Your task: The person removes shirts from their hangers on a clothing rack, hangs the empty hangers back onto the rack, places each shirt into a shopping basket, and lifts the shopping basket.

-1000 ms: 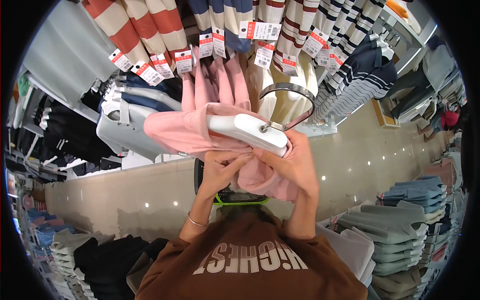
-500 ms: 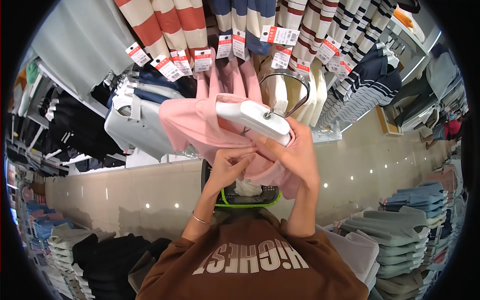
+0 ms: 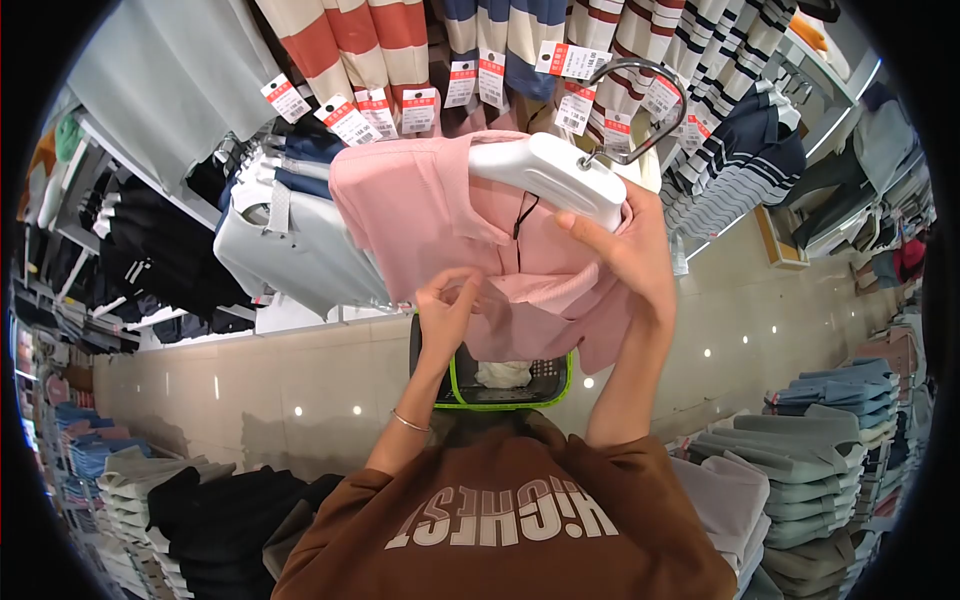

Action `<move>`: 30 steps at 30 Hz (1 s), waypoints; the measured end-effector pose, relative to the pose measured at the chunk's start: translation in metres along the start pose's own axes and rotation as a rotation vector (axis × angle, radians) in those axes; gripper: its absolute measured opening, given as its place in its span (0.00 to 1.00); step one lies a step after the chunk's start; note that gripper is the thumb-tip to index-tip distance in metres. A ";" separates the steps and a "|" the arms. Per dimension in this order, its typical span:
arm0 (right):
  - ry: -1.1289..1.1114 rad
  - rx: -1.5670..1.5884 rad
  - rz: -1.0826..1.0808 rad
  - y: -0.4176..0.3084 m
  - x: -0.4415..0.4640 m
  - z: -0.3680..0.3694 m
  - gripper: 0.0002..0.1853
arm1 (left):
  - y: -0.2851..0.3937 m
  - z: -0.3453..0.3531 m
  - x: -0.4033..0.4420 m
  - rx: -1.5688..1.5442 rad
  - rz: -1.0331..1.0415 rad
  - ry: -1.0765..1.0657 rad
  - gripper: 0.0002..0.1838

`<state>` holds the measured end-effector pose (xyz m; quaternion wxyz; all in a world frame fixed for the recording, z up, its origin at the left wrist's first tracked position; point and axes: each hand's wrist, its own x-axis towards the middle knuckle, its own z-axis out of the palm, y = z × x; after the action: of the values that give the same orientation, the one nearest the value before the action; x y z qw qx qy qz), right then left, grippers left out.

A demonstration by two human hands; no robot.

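A pink collared shirt [image 3: 410, 210] hangs tilted on a white hanger [image 3: 550, 172] with a metal hook, in front of the rack. My right hand [image 3: 638, 250] grips the hanger's right shoulder, thumb on the front. Its neck opening faces me, and a thin black cord [image 3: 520, 218] shows inside it. Lower down, my left hand [image 3: 448, 315] has its fingers curled in a pinch at the front edge of the shirt; the fingertips are partly lost against the pink cloth. Below the shirt is a black basket [image 3: 430, 388] with a green rim and a whitish item inside.
Striped garments [image 3: 400, 45] with red-and-white price tags [image 3: 420, 110] hang along the top. Grey shirts [image 3: 290, 245] and black clothes [image 3: 150, 250] hang at left. Folded stacks [image 3: 800, 460] lie at lower right, with dark folded clothes [image 3: 220, 520] at lower left. Shiny floor lies between.
The hanger and pink shirt have moved up and right with my right hand. The neckline now shows wider and the cord is visible. My left hand has shifted slightly left, away from the right.
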<state>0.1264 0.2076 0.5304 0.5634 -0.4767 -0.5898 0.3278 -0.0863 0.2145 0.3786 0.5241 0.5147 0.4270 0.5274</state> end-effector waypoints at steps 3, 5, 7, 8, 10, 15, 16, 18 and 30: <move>-0.031 0.061 -0.021 0.000 0.004 -0.005 0.19 | 0.004 0.008 -0.002 0.191 0.213 0.004 0.11; -0.108 0.038 0.025 -0.002 0.004 -0.013 0.21 | 0.021 0.016 -0.009 0.337 0.308 -0.105 0.14; -0.148 0.022 0.022 -0.001 0.004 -0.016 0.20 | 0.046 0.025 -0.007 0.468 0.313 -0.275 0.17; -0.149 0.015 -0.006 0.000 0.004 -0.016 0.19 | 0.045 0.027 -0.001 0.590 0.364 -0.344 0.18; -0.156 -0.010 -0.046 0.003 0.004 -0.018 0.17 | 0.039 0.029 0.010 0.832 0.464 -0.480 0.20; -0.176 -0.087 -0.076 0.007 0.007 -0.025 0.18 | 0.033 0.032 0.016 1.160 0.230 -0.662 0.18; -0.169 -0.092 -0.073 0.007 0.008 -0.026 0.18 | 0.039 0.036 0.017 1.232 0.144 -0.678 0.17; -0.155 -0.101 -0.065 0.008 0.007 -0.029 0.18 | 0.031 0.037 0.021 1.247 0.105 -0.659 0.14; -0.136 0.076 0.090 0.014 0.010 -0.051 0.19 | 0.050 0.023 0.024 0.952 -0.153 -0.919 0.16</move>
<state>0.1803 0.2136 0.5285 0.5241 -0.4578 -0.5919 0.4067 -0.0669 0.2321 0.4329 0.4043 0.8307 0.3815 -0.0304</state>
